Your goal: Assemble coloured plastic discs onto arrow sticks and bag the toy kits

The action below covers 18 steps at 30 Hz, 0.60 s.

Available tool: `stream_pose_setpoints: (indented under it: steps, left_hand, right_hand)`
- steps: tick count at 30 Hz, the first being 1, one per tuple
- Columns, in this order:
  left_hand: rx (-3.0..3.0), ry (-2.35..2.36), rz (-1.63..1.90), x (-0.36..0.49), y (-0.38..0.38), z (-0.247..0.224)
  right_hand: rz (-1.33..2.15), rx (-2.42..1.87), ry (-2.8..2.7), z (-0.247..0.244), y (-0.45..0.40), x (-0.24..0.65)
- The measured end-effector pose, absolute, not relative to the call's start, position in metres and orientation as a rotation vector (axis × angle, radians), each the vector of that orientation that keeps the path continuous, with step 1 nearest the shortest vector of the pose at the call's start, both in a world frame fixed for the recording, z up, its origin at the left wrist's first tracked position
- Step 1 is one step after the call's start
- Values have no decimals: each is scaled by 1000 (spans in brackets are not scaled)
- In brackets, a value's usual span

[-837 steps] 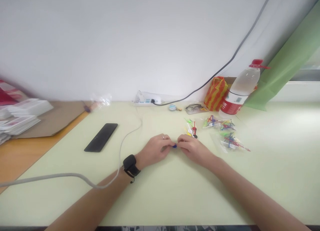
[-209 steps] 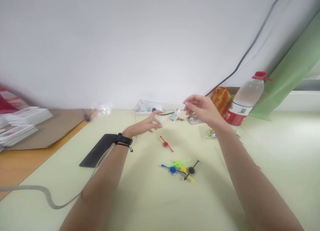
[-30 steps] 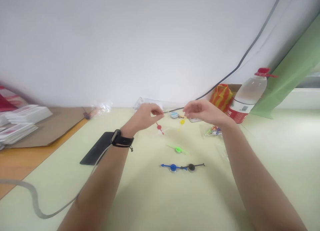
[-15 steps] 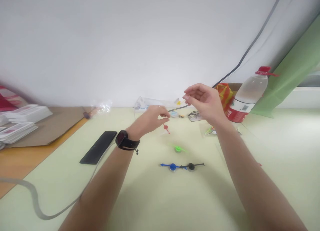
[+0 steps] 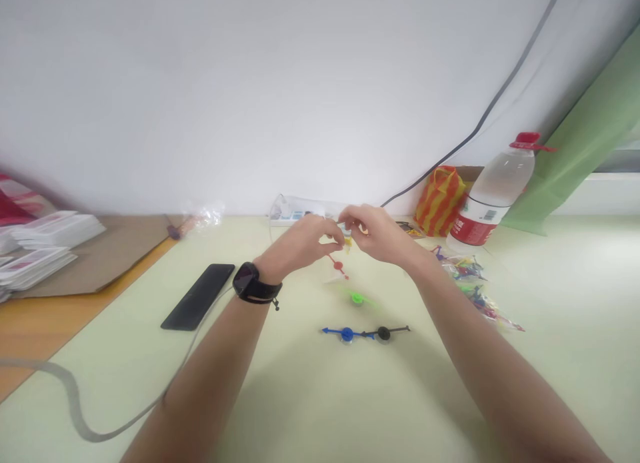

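My left hand (image 5: pixel 313 239) is closed in a pinch. A red arrow-shaped spinner (image 5: pixel 338 266) with a pale, see-through part hangs just below its fingertips. My right hand (image 5: pixel 377 233), also pinched, is beside the left, fingertips almost meeting. Below the right fingertips shows a small yellow arrow spinner (image 5: pixel 349 241), partly hidden by the fingers. Nearer me on the table lie a green arrow spinner (image 5: pixel 357 298), a blue one (image 5: pixel 347 334) and a black one (image 5: pixel 383 333). The blue and black ones overlap at their tips.
Bags of colourful small parts (image 5: pixel 465 266) lie by my right forearm. Behind stand a red-capped bottle (image 5: pixel 495 189) and a red-yellow striped bag (image 5: pixel 440 199). A black phone-like slab (image 5: pixel 197 296) and grey cable (image 5: pixel 75 409) lie left, with stacked white cards (image 5: pixel 55 229) on cardboard (image 5: pixel 115 249).
My right hand has come down and left to the left hand, bringing the yellow spinner with it. The left hand and red spinner have shifted slightly right; the red spinner sits lower.
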<state>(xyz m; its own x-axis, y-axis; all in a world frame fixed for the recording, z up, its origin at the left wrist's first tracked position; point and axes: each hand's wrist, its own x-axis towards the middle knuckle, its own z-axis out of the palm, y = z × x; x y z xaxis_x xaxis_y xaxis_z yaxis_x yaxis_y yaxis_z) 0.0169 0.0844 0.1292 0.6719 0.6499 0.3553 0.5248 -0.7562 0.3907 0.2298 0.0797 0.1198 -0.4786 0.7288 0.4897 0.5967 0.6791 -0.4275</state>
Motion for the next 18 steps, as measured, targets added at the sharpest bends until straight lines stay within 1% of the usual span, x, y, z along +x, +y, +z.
stream_pose_setpoints:
  steps: [8,14,18]
  left_hand:
    - [2633,924,759,16,87,127]
    - [2657,1003,801,13,90,124]
    - [2652,1089,948,9,94,122]
  right_hand:
    - [240,-1007,-2269,114,80,230]
    - [174,-1014,-2169,118,80,231]
    - [281,-1119,-2210,130,72,235]
